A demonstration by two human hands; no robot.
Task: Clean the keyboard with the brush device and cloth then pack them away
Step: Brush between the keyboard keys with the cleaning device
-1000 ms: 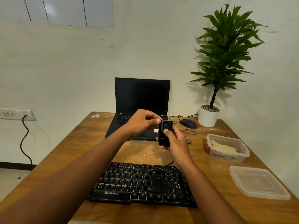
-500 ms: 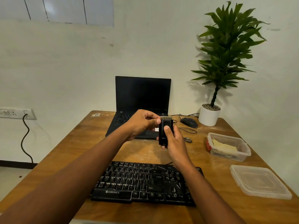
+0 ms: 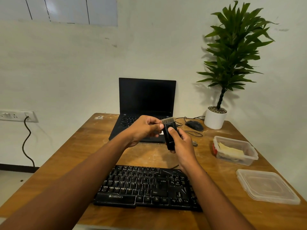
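Holding the brush device point(image 3: 169, 136) w/ both hands point(image 3: 181, 144), left hand point(image 3: 144, 130) pinching near bristles; prob light, rigid plastic, grip mid-body.

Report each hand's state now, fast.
Left hand: fingers pinch the top of the small black brush device with pale bristles.
Right hand: grips the device's body, thumb on front.

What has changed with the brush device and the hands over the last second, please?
The bristles have slid out of the top of the brush device, where none showed a second ago. The right hand still grips its body, thumb on the front; the left hand still pinches its upper side. The keyboard has not moved.
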